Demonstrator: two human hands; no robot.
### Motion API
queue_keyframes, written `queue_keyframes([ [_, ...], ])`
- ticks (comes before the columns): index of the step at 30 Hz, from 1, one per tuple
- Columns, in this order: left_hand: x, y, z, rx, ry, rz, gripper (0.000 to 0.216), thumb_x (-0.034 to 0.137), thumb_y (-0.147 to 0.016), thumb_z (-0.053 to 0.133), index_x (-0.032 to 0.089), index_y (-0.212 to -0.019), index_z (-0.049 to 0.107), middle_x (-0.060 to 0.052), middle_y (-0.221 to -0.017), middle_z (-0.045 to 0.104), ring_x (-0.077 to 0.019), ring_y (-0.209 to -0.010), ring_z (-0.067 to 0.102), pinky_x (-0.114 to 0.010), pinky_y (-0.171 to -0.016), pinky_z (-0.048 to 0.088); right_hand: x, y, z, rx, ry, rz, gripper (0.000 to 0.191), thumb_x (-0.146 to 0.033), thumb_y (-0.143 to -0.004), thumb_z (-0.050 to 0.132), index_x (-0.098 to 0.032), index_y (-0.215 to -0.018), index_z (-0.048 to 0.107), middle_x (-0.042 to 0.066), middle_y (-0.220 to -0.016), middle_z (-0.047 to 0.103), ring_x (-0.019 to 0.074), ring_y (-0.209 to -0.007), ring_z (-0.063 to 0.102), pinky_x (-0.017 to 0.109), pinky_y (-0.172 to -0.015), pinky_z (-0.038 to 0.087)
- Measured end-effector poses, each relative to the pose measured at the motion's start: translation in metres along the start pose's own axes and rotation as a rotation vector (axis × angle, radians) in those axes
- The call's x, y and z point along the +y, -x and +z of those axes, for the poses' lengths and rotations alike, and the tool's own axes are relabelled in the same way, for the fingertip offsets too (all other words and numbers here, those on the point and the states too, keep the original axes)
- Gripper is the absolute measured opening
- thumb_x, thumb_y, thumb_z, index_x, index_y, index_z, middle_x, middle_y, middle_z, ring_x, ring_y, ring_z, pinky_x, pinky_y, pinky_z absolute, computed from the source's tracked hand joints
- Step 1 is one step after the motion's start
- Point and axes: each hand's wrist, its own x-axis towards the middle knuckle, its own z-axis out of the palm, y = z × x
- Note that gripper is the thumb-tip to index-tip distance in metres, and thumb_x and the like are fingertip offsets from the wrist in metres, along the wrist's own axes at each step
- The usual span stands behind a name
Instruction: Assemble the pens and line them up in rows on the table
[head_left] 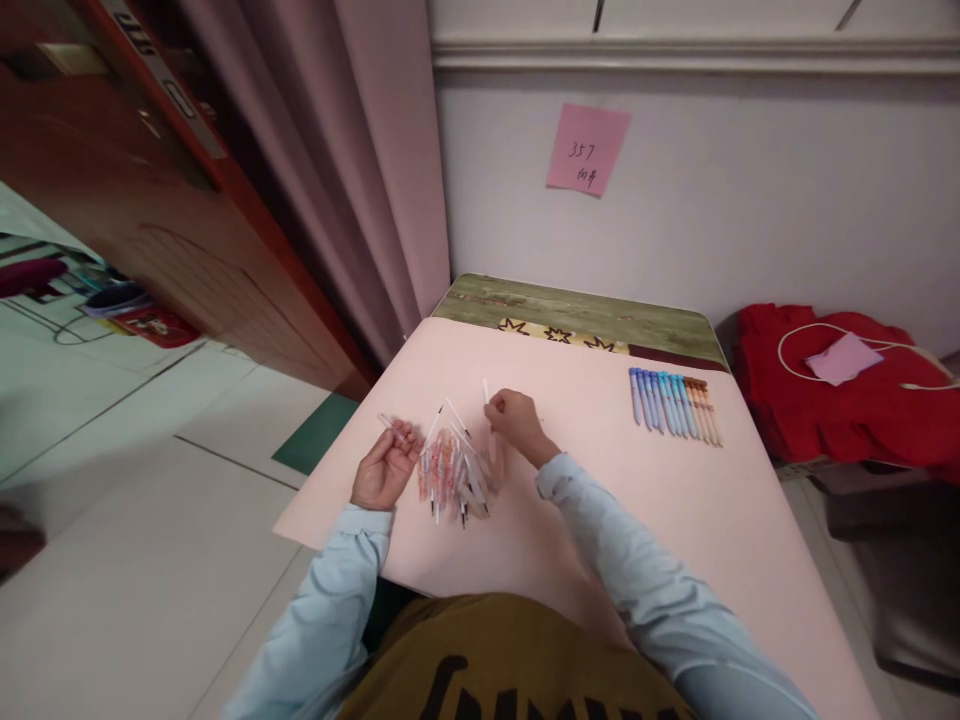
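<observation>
Pen parts (pixel 448 470) lie heaped on the pale-covered worktop (pixel 720 520) between the two hands: pinkish translucent barrels mixed with slim white sticks, some dark-tipped. At my remote view, the left hand (pixel 385 467), palm turned up, curls its fingers about a clear, pink-tinted pen barrel (pixel 390 425) at the heap's left. The right hand (pixel 517 418), just beyond the heap on its right, pinches a thin white stick (pixel 486 386), probably a refill, between thumb and forefinger; its end projects above the grip. I cannot tell whether its lower end touches anything. For sound handling, I would keep the pinch light, since so slender a piece may bend, and hold barrel and stick clear of the loose pile. Finished-looking pens (pixel 666 402), blue through brown, form a neat row at far right, well apart.
</observation>
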Motion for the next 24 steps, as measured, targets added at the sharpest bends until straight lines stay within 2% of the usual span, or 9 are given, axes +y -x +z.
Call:
queue_keyframes([
  [2, 0.003, -0.002, 0.001, 0.029, -0.003, 0.000, 0.023, 0.012, -0.096, 0.046, 0.013, -0.096, 0.069, -0.007, -0.085, 0.073, -0.0141, -0.075, 0.068, -0.032, -0.079, 0.059, 0.016, 0.014, -0.016, 0.047, -0.109, 0.026, 0.021, -0.022, -0.085, 0.046, -0.018, -0.096, 0.064, 0.000, -0.073, 0.072, 0.0132, -0.063, 0.069, 0.021, -0.061, 0.052],
  [4, 0.005, -0.004, 0.003, 0.057, -0.015, 0.008, 0.022, 0.012, -0.095, 0.047, 0.013, -0.096, 0.069, -0.007, -0.086, 0.074, -0.0140, -0.075, 0.069, -0.031, -0.077, 0.059, 0.029, 0.029, -0.030, 0.180, -0.482, 0.081, 0.015, -0.025, -0.079, 0.053, -0.019, -0.091, 0.060, -0.002, -0.065, 0.067, 0.0144, -0.055, 0.067, 0.023, -0.054, 0.052],
  [7, 0.005, -0.010, 0.008, 0.091, -0.043, 0.004, 0.020, 0.012, -0.095, 0.049, 0.013, -0.095, 0.069, -0.007, -0.087, 0.075, -0.0134, -0.073, 0.069, -0.029, -0.075, 0.059, 0.037, 0.047, -0.044, 0.332, -0.871, 0.131, 0.015, -0.029, -0.075, 0.062, -0.020, -0.085, 0.056, -0.001, -0.067, 0.067, 0.0154, -0.059, 0.067, 0.026, -0.057, 0.056],
  [9, 0.005, -0.015, 0.012, 0.123, -0.062, 0.019, 0.018, 0.012, -0.094, 0.051, 0.013, -0.091, 0.068, -0.007, -0.085, 0.074, -0.0119, -0.069, 0.067, -0.028, -0.073, 0.058, 0.037, 0.056, -0.049, 0.349, -1.001, 0.160, 0.019, -0.033, -0.074, 0.066, -0.019, -0.083, 0.056, 0.002, -0.073, 0.071, 0.0156, -0.064, 0.069, 0.027, -0.060, 0.057],
  [13, 0.005, -0.024, 0.017, 0.143, -0.214, 0.140, 0.007, 0.015, -0.089, 0.061, 0.012, -0.086, 0.067, -0.008, -0.083, 0.073, -0.0117, -0.066, 0.066, -0.027, -0.071, 0.056, 0.037, 0.069, -0.048, 0.246, -1.058, 0.189, 0.027, -0.042, -0.076, 0.070, -0.018, -0.076, 0.059, 0.005, -0.079, 0.072, 0.0150, -0.065, 0.068, 0.026, -0.059, 0.056],
  [16, 0.006, -0.033, 0.022, 0.124, -0.341, 0.304, 0.005, 0.016, -0.083, 0.068, 0.012, -0.083, 0.067, -0.009, -0.084, 0.073, -0.0157, -0.080, 0.069, -0.028, -0.079, 0.054, 0.040, 0.076, -0.042, 0.210, -1.021, 0.200, 0.034, -0.050, -0.077, 0.071, -0.018, -0.073, 0.060, 0.004, -0.077, 0.071, 0.0136, -0.063, 0.065, 0.024, -0.058, 0.053],
  [18, 0.004, -0.038, 0.027, 0.119, -0.363, 0.344, 0.004, 0.014, -0.080, 0.070, 0.013, -0.079, 0.066, -0.008, -0.085, 0.073, -0.0163, -0.087, 0.069, -0.030, -0.086, 0.052, 0.043, 0.079, -0.039, 0.210, -0.999, 0.204, 0.036, -0.052, -0.077, 0.071, -0.018, -0.073, 0.060, 0.003, -0.073, 0.069, 0.0131, -0.062, 0.064, 0.023, -0.057, 0.052],
  [24, -0.003, -0.047, 0.042, -0.007, -0.511, 0.050, 0.006, 0.014, -0.076, 0.072, 0.011, -0.077, 0.066, -0.015, -0.094, 0.074, -0.0217, -0.089, 0.070, -0.034, -0.083, 0.054, 0.047, 0.085, -0.038, 0.198, -0.966, 0.177, 0.037, -0.053, -0.076, 0.072, -0.018, -0.074, 0.061, 0.002, -0.073, 0.068, 0.0123, -0.061, 0.062, 0.024, -0.058, 0.051],
])
